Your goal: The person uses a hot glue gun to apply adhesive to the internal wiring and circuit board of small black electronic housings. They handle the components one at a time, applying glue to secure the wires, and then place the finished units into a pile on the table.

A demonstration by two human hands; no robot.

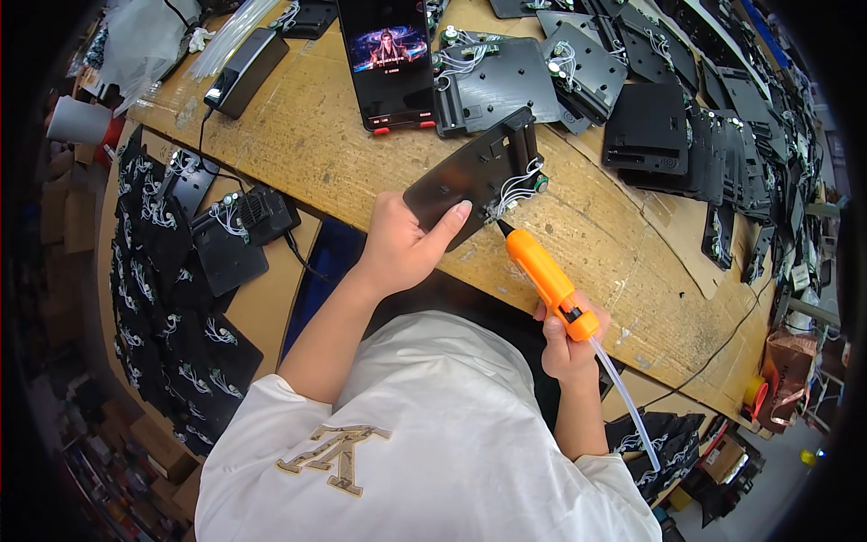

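Observation:
My left hand (pixel 411 237) grips a flat black plastic panel (pixel 459 183) by its lower left edge, thumb on top. White wires (pixel 517 191) and small green circuit pieces sit along the panel's right side. My right hand (pixel 571 336) is wrapped around an orange hot glue gun (pixel 544 275). Its dark nozzle is beside the wires at the panel's lower right corner; whether it touches them I cannot tell. A clear glue stick (pixel 628 397) trails from the gun's back end toward me.
A lit phone (pixel 386 63) stands at the table's far side. Similar wired panels (pixel 501 86) lie beyond, with dark stacks (pixel 646 135) at right. More panels (pixel 149 298) cover a cardboard surface at left. A black box (pixel 248 72) with a cord rests near clear sticks (pixel 230 36).

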